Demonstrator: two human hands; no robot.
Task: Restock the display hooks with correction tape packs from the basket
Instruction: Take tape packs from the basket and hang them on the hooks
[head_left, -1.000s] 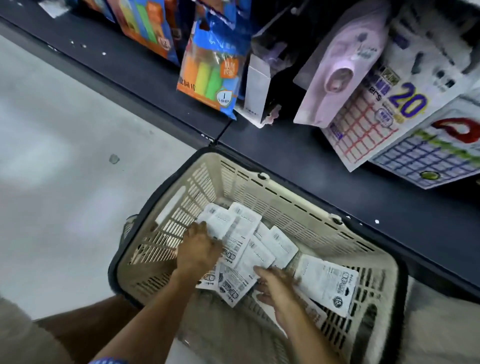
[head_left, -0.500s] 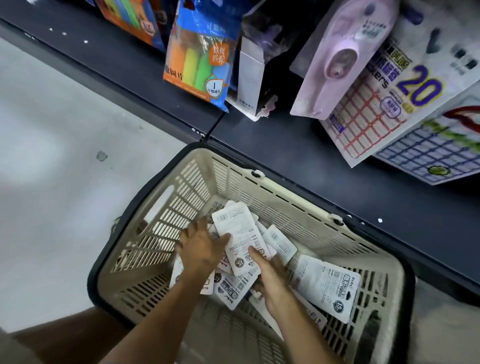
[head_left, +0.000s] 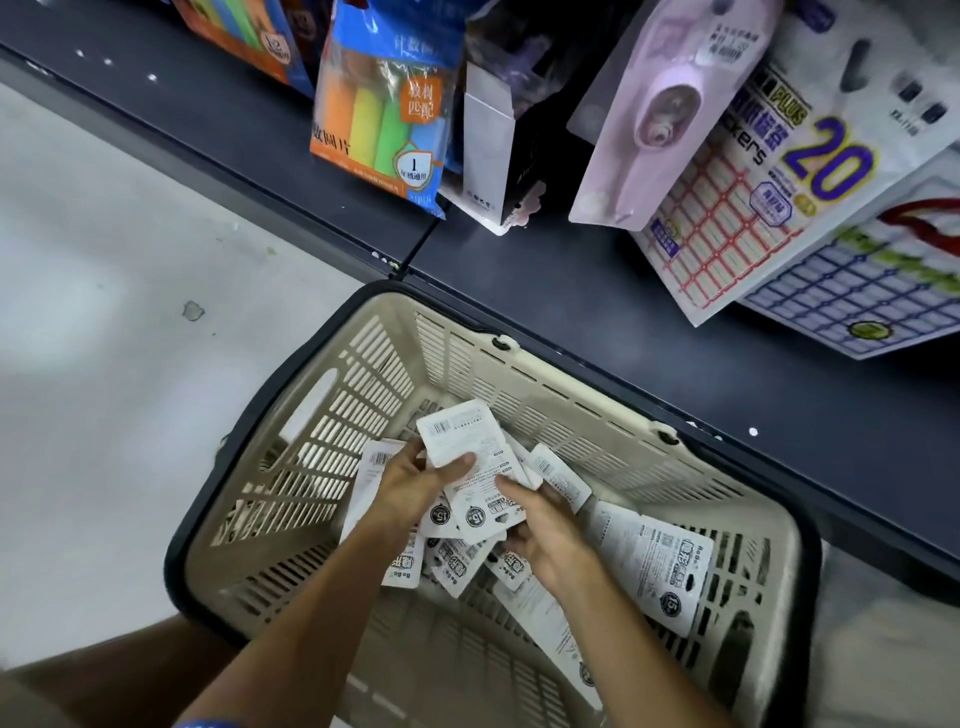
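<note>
Correction tape packs (head_left: 467, 470) lie fanned inside the beige basket (head_left: 363, 364), the left hand (head_left: 415, 491) pinching several at their left edge, the right hand (head_left: 545, 535) gripping their near right.

Bare forearms, no sleeves; blue band (head_left: 205, 723) on left arm near elbow.

Dim, soft light; wide-angle warp at edges, slight blur.
</note>
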